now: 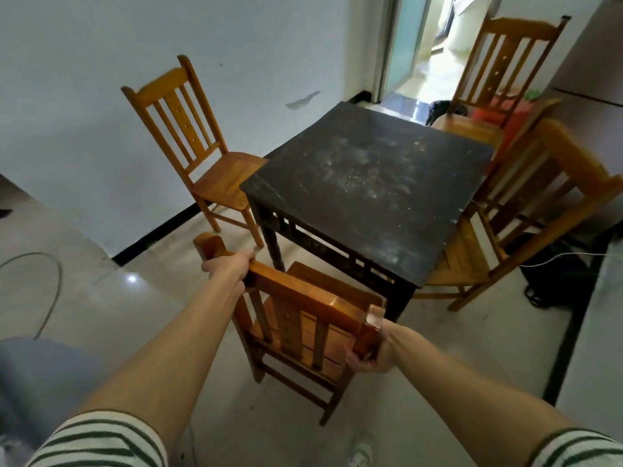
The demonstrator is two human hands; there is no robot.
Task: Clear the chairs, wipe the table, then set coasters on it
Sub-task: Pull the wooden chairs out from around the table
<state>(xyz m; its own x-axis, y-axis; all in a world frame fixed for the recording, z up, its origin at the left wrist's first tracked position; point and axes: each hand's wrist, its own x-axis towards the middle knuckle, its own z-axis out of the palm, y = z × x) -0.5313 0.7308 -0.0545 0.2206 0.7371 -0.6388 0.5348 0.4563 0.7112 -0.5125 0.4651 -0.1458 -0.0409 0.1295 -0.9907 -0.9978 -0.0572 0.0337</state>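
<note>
White wall with black skirting meets a glossy pale floor; daylight fills the doorway.

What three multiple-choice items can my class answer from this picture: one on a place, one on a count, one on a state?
1. Where does the left hand grip the near chair?
A. the top rail of its back
B. the seat
C. a front leg

2. How many wooden chairs stand at the table?
A. two
B. three
C. four

3. How is the tabletop?
A. covered by a cloth
B. bare, with pale smears and specks
C. set with coasters

Answers:
1 A: the fingers curl over the rail.
2 C: the near chair plus the left chair, far chair and right chair.
3 B: whitish marks show on the dark top.
</note>
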